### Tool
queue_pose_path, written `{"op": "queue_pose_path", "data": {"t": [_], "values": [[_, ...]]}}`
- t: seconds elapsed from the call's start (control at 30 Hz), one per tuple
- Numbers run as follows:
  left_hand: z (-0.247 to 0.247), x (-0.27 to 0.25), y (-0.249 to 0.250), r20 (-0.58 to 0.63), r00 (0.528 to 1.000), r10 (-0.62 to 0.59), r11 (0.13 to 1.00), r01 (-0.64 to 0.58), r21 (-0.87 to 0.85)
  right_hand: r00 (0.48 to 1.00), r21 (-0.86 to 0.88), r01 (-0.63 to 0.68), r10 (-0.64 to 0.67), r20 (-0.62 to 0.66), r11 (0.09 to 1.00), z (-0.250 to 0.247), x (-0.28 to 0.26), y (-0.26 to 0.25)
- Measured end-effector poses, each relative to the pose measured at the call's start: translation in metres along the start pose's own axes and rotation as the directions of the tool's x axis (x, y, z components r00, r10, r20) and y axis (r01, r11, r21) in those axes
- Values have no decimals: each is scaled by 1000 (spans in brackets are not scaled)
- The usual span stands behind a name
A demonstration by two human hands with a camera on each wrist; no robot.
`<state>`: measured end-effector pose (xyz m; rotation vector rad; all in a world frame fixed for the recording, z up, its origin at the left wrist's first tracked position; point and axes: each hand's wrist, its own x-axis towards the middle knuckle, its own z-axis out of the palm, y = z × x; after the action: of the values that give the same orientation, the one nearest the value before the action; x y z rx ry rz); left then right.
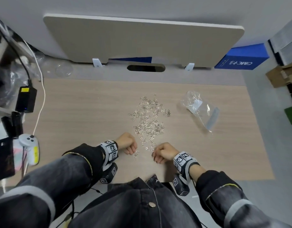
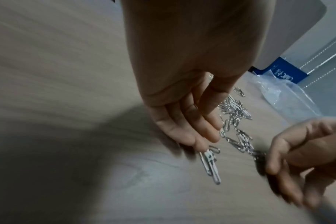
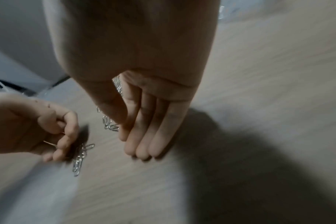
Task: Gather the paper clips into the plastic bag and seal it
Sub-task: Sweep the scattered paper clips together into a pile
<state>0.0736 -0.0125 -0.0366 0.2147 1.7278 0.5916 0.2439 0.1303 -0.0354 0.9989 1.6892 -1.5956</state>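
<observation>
Silver paper clips lie scattered in a long heap on the middle of the wooden desk. The clear plastic bag lies crumpled to their right, untouched. My left hand rests at the heap's near end, fingertips down on a small cluster of clips. My right hand sits just right of it, its fingers held together with tips on the desk, beside a few clips. Neither palm shows a clip inside it.
A black power adapter, a white cable and a white controller crowd the desk's left edge. A beige divider panel stands at the back, a blue box at the back right. A clear bowl sits back left.
</observation>
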Motion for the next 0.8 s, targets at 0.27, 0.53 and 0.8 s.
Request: {"op": "queue_pose_path", "data": {"t": [0.27, 0.53, 0.8], "values": [[-9, -15, 2, 293, 943, -158, 926, 39, 375, 986, 142, 109, -89, -142, 984, -5, 20, -37], [1, 5, 31, 49, 993, 108, 988, -112, 109, 993, 131, 62, -48, -110, 989, -8, 9, -21], [-32, 6, 13, -209, 970, 124, 986, -144, -86, 988, -174, 16, 11, 155, 985, 31, 21, -27]]}}
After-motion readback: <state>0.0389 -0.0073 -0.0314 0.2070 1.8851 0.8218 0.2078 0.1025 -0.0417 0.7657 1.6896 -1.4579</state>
